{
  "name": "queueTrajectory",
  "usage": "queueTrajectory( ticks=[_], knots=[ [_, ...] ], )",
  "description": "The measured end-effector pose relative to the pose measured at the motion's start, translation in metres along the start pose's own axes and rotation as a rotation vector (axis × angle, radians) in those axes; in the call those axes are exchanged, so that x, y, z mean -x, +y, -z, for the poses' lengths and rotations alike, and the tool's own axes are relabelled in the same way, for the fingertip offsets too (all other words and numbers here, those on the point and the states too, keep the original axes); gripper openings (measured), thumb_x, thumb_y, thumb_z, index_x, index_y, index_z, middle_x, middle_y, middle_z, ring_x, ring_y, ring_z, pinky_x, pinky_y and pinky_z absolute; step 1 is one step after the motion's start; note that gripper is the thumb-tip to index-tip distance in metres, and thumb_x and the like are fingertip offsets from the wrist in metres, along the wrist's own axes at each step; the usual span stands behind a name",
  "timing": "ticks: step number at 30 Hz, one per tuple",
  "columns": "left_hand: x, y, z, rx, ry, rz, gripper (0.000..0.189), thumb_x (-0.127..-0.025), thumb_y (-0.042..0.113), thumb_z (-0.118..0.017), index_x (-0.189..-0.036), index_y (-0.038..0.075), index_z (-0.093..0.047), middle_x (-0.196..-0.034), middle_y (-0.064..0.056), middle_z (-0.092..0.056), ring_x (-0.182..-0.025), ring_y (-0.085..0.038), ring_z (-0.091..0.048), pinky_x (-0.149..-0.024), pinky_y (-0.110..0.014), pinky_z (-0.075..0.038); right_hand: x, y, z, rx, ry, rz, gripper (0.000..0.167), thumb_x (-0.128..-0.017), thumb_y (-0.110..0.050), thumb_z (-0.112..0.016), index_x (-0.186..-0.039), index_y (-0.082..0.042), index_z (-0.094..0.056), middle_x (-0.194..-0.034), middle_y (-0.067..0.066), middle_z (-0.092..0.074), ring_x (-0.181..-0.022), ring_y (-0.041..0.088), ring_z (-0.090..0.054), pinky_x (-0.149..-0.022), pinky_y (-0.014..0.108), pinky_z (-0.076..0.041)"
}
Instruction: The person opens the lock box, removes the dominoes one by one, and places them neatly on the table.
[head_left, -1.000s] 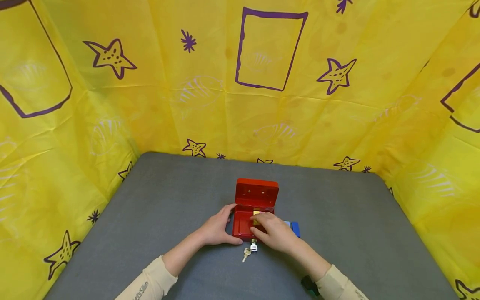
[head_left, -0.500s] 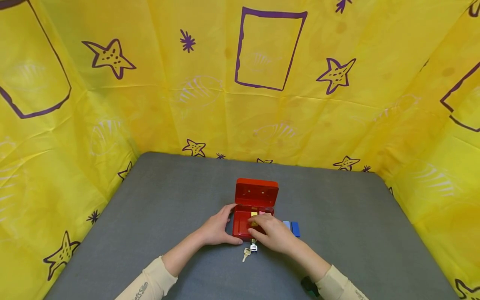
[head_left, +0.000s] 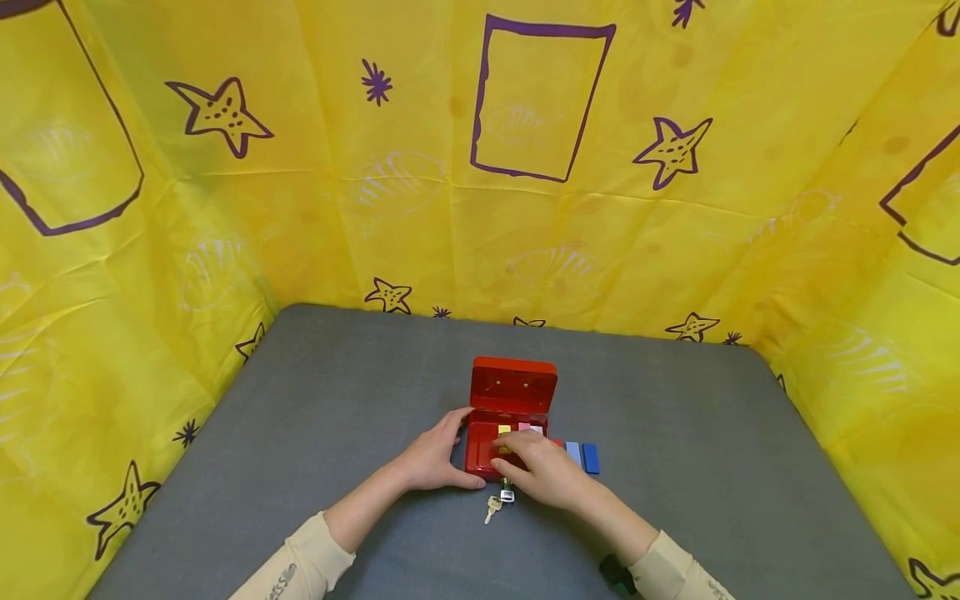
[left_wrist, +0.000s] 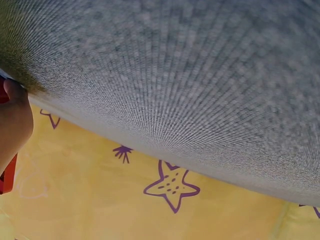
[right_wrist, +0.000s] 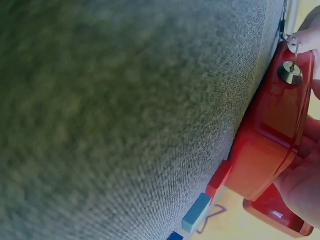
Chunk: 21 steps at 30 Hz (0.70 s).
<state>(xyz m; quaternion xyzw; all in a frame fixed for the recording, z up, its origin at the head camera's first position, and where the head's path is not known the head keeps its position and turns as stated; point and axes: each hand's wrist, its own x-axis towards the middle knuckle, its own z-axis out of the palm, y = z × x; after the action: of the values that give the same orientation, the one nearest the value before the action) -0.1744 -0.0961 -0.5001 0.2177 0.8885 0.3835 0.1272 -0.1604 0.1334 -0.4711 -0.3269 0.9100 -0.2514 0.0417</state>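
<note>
A red metal cash box (head_left: 480, 454) stands on the grey table, its lid (head_left: 513, 385) raised at the back. My left hand (head_left: 435, 458) grips the box's left side, thumb at the front corner and fingers toward the back. Inside the box, my right hand (head_left: 547, 471) pinches a yellow block (head_left: 504, 430); its fingers partly hide the block. Behind that hand, a pink block (head_left: 524, 427) and a whitish one (head_left: 536, 429) show in the box's right part. A key sits in the front lock (right_wrist: 290, 72), and a second key (head_left: 492, 508) hangs from it onto the table.
Right of the box lie a red block (right_wrist: 218, 180), a light blue block (head_left: 573, 452) and a dark blue block (head_left: 591, 458). A dark green object (head_left: 617, 575) is partly hidden by the right forearm. Yellow patterned cloth (head_left: 420, 217) surrounds the table (head_left: 360, 367).
My right hand has shifted slightly left inside the box, and the yellow block has moved left with it. More of the blocks to the right shows. The left hand stays put.
</note>
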Motion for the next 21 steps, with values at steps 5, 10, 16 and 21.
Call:
queueTrajectory(
  ticks=[5,10,16,21],
  knots=[
    [-0.0006,-0.0001,-0.0003,0.003,0.003,-0.003,0.103,-0.071,0.044,-0.084,-0.149,0.008,-0.027,-0.147,-0.012,-0.039,-0.12,-0.032,-0.054,-0.097,-0.044,-0.049,-0.0005,-0.0016,-0.0021,0.003,0.001,0.006,0.031,-0.096,-0.031,-0.061,-0.12,-0.011,-0.066,-0.114,0.001,-0.068,-0.103,0.016,-0.061,-0.093,0.039,-0.051],
    [-0.0011,-0.0005,-0.0008,0.002,0.004,-0.002,0.103,-0.071,0.044,-0.084,-0.149,0.008,-0.027,-0.147,-0.012,-0.039,-0.12,-0.032,-0.055,-0.096,-0.044,-0.049,-0.0007,-0.0033,-0.0028,-0.009,-0.002,0.007,0.031,-0.096,-0.03,-0.061,-0.12,-0.012,-0.066,-0.114,0.001,-0.067,-0.103,0.016,-0.061,-0.093,0.039,-0.052],
    [-0.0012,-0.0002,-0.0002,0.008,0.004,-0.005,0.103,-0.071,0.043,-0.084,-0.149,0.008,-0.027,-0.147,-0.012,-0.039,-0.12,-0.032,-0.054,-0.097,-0.044,-0.049,-0.0009,-0.0048,-0.0034,-0.016,0.009,0.025,0.03,-0.096,-0.029,-0.062,-0.119,-0.011,-0.067,-0.113,0.001,-0.068,-0.103,0.016,-0.062,-0.093,0.039,-0.051],
    [-0.0014,0.0,-0.0003,0.003,0.003,-0.001,0.103,-0.071,0.044,-0.084,-0.149,0.009,-0.027,-0.147,-0.012,-0.039,-0.12,-0.032,-0.054,-0.097,-0.044,-0.049,-0.0018,-0.0067,-0.0043,-0.013,0.005,0.029,0.03,-0.096,-0.029,-0.061,-0.119,-0.011,-0.067,-0.113,0.0,-0.068,-0.103,0.016,-0.062,-0.093,0.038,-0.051]
  ],
)
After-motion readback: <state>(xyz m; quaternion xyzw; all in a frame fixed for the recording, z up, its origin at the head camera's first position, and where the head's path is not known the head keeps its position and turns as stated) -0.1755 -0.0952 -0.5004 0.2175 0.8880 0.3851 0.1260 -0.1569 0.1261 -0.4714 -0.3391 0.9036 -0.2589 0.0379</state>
